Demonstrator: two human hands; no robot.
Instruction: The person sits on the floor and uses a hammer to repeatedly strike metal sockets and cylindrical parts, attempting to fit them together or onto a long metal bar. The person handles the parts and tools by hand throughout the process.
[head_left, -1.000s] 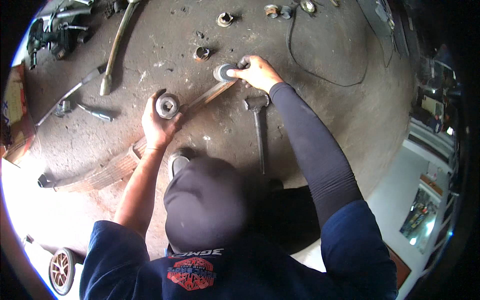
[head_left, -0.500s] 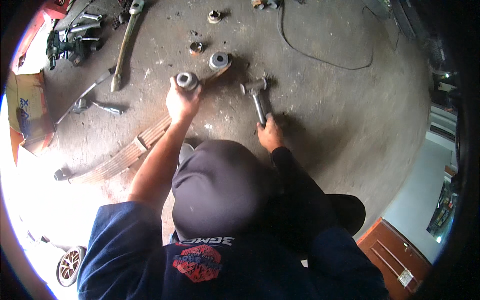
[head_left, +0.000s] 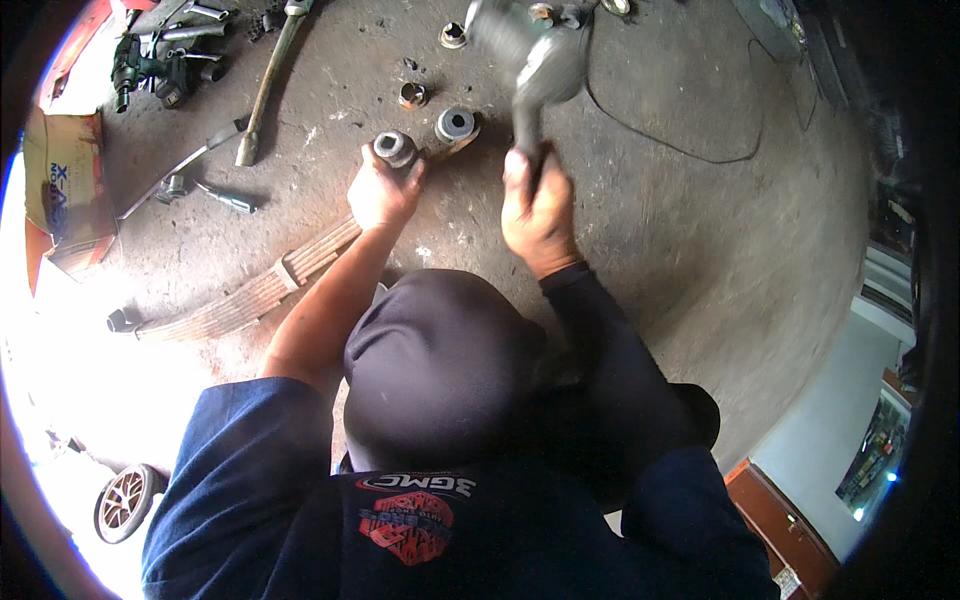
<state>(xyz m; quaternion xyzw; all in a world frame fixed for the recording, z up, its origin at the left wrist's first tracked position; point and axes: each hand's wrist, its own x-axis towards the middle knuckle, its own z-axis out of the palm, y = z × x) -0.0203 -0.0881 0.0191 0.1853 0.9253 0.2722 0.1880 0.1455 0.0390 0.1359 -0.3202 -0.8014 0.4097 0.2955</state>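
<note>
My left hand [head_left: 383,200] is closed round a thick metal socket [head_left: 395,146], whose square hole faces up. Beneath that hand runs a rusty leaf spring [head_left: 285,278], slanting over the floor from lower left to upper right. A round grey metal piece [head_left: 456,124] with a dark centre hole sits at the spring's far end, just right of the socket. In my right hand [head_left: 540,212] is the handle of a metal hammer [head_left: 540,75], raised off the floor; its head is blurred by motion. Where the socket's lower end rests is hidden by my left hand.
A long steel bar [head_left: 270,85], a cordless impact wrench [head_left: 140,72] and several hand tools lie at the far left. Rusty rings [head_left: 412,95] lie beyond the socket. A cable [head_left: 660,142] curves at far right; a cardboard box [head_left: 72,185] stands left.
My right hand has lifted the hammer up and away from the floor, to the far side. My left hand keeps its hold on the socket; the whole view has shifted slightly.
</note>
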